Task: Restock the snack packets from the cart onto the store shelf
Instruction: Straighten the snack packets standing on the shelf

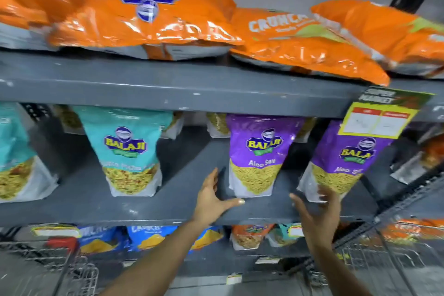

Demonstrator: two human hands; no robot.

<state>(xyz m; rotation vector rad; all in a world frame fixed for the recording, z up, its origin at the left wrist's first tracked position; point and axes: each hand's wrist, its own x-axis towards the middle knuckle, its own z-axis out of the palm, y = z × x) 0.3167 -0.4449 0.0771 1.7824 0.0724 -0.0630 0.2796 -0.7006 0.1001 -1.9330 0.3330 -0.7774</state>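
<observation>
Grey store shelf (168, 209) carrying upright purple packet (258, 158), label facing out. Left hand (211, 199) and right hand (317, 214) flanking it, both spread, gripping nothing, likely squaring it. Cart (72, 269) waiting below.

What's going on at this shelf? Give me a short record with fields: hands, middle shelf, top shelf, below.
left hand: left hand open, beside the purple Aloo Sev pouch
right hand: right hand open, empty, blurred
middle shelf: grey metal shelf with two purple pouches and teal pouches, standing upright
top shelf: orange snack bags lying flat
below: wire cart
</observation>
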